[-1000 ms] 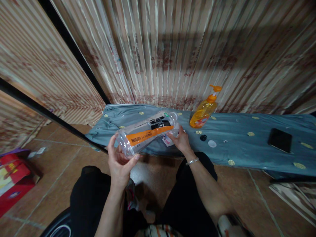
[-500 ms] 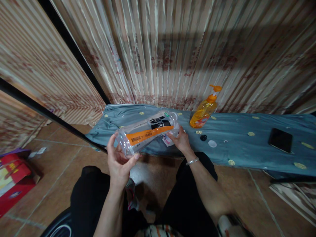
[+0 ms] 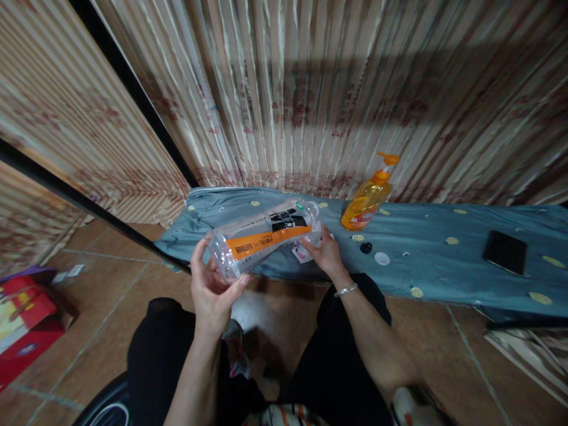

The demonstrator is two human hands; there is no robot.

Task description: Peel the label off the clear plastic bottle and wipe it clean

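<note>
A clear plastic bottle (image 3: 266, 234) with an orange, grey and black label lies tilted between my two hands, above the near edge of the cloth-covered bench. My left hand (image 3: 215, 287) grips its lower-left end, thumb below and fingers behind. Around the upper-right end, my right hand (image 3: 325, 249) is closed, its fingers partly hidden by the bottle. Under that hand a small white and pink packet (image 3: 302, 251) rests on the cloth. A black cap (image 3: 366, 248) and a white disc (image 3: 381, 258) lie just right of my right hand.
An orange pump bottle (image 3: 366, 198) stands on the bench cloth (image 3: 435, 260) near the curtain (image 3: 302, 106). A black phone (image 3: 504, 252) lies farther right. Black poles (image 3: 133, 94) slant at the left, and a red box (image 3: 29, 331) sits on the tiled floor.
My left hand and the bottle's left end have shifted very slightly left. The right hand and the things on the bench look the same.
</note>
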